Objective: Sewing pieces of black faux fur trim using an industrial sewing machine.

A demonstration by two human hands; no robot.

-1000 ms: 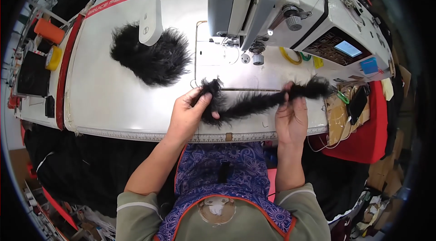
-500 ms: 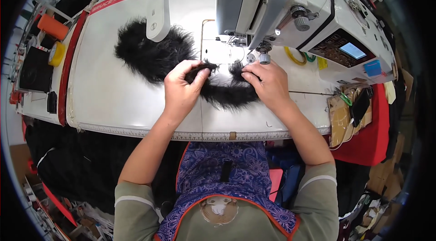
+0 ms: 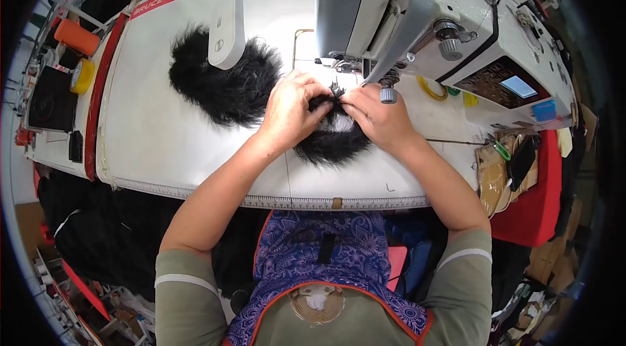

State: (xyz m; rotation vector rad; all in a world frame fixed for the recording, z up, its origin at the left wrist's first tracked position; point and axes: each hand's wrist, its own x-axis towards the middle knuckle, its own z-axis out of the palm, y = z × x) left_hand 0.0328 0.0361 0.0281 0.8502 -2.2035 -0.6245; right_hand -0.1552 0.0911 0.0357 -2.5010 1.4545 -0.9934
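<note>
A strip of black fluffy trim curves on the white sewing table, just in front of the sewing machine. My left hand pinches one end of it, fingers closed. Close beside it, my right hand pinches the other end, and the two ends meet between my fingertips. The gripped edges are partly hidden by my fingers. Just behind my hands is the lit needle area. A larger black fluffy piece lies to the left, partly behind a white lamp.
A ruler tape runs along the table's front edge. On the right lie cardboard, green-handled snips and a dark phone-like object. Yellow tape and an orange spool stand at the left.
My left hand has moved right, toward my right hand, bringing the strip's two ends together. The loop of trim now sits closed up between my hands.
</note>
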